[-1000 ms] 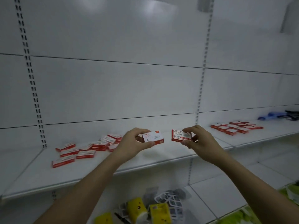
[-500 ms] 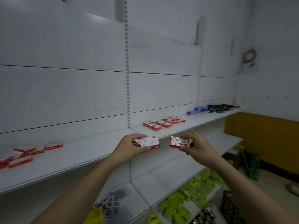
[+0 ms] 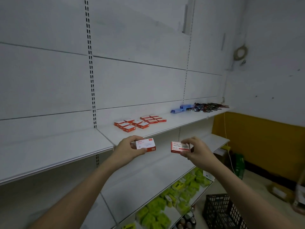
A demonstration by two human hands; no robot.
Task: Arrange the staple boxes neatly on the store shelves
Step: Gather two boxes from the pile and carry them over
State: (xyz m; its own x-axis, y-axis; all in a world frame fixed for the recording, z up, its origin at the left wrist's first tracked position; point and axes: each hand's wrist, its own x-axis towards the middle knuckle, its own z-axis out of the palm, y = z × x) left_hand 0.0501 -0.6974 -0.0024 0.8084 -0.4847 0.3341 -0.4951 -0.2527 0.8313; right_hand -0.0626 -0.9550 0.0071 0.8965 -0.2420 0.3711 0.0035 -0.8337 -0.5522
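Observation:
My left hand (image 3: pixel 127 148) grips a white and red staple box (image 3: pixel 146 144) in front of the white shelf's edge. My right hand (image 3: pixel 197 150) pinches a second, redder staple box (image 3: pixel 180 147) at the same height, a little to the right. Beyond them on the white shelf (image 3: pixel 173 125) lie several staple boxes (image 3: pixel 140 122) in two neat groups, white-topped ones on the left and red-topped ones on the right.
Blue boxes (image 3: pixel 181 109) and a pile of dark tools (image 3: pixel 209 106) lie farther right on the same shelf. Lower shelves hold green packets (image 3: pixel 181 192). A black crate (image 3: pixel 221 210) stands on the floor at the right, next to a yellow wall.
The view has swung right along the shelving. The scattered boxes on the left bay have left the view, and the arranged groups now lie just beyond my hands. Both hands still hold their boxes.

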